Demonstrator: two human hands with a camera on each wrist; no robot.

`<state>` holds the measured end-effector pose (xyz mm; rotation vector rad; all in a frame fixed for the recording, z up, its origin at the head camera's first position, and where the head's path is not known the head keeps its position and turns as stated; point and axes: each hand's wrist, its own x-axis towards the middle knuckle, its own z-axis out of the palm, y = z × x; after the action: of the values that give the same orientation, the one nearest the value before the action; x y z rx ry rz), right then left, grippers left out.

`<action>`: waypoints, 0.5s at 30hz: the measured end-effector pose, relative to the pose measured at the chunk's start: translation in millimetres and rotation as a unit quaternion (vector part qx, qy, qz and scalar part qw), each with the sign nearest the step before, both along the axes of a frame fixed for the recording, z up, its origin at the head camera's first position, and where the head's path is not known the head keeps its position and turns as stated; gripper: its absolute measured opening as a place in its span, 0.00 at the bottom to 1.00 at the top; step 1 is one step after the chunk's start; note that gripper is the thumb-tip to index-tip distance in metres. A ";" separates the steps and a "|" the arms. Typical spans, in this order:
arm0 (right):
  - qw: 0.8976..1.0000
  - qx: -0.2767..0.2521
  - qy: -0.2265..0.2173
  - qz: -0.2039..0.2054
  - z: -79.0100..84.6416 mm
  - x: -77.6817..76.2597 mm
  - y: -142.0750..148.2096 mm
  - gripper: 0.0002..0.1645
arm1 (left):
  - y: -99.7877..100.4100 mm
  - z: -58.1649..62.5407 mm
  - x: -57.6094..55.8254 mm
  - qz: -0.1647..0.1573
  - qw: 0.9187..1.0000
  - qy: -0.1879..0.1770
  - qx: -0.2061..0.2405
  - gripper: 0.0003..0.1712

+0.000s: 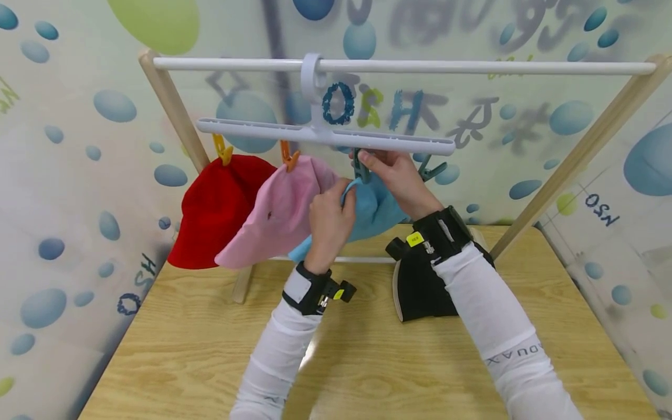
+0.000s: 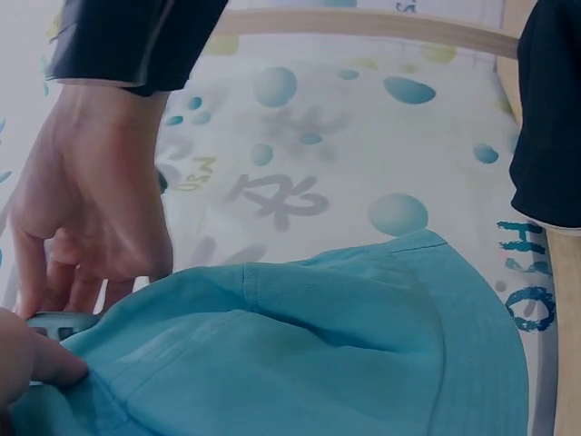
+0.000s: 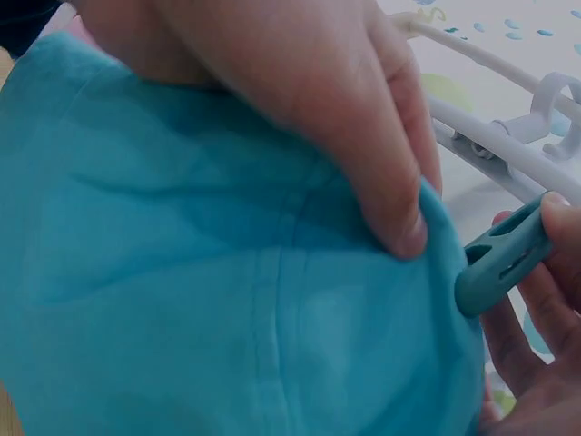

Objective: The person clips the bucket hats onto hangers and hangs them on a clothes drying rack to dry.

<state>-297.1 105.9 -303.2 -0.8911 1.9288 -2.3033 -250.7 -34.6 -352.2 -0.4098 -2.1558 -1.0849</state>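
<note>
A light blue bucket hat (image 1: 375, 213) hangs below the right half of the white hanger (image 1: 336, 136). My left hand (image 1: 332, 219) pinches the hat's top fabric between thumb and fingers. Beside it, my right hand (image 1: 404, 181) holds a dark green clothespin (image 1: 361, 167) by its handles. In the right wrist view the clothespin (image 3: 505, 259) meets the folded edge of the blue hat (image 3: 227, 272); whether its tips bite the cloth cannot be told. A second green clothespin (image 1: 433, 170) dangles farther right, partly behind the right hand.
A red bucket hat (image 1: 220, 216) hangs from a yellow clothespin (image 1: 223, 153), and a pink one (image 1: 283, 216) from an orange clothespin (image 1: 289, 158). The hanger hooks on the white rod (image 1: 472, 67) of a wooden-legged rack. A black hat (image 1: 425, 286) lies on the wooden table (image 1: 367, 361).
</note>
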 end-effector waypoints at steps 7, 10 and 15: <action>1.000 0.008 0.014 -0.003 -5.2 -3.0 0.8 0.15 | -4.9 0.6 3.0 0.000 1.000 0.013 0.024 0.10; 1.000 0.021 0.023 -0.004 -9.8 -4.3 3.3 0.20 | -5.0 -1.7 3.4 0.009 1.000 0.015 0.022 0.10; 0.998 0.028 0.047 -0.001 -17.5 -7.1 7.9 0.23 | -3.2 -7.6 2.5 0.024 0.999 0.019 0.014 0.09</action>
<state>-304.1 113.8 -320.7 -1.0096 2.0203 -2.2358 -248.1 -37.8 -359.8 -0.3619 -2.1054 -1.0711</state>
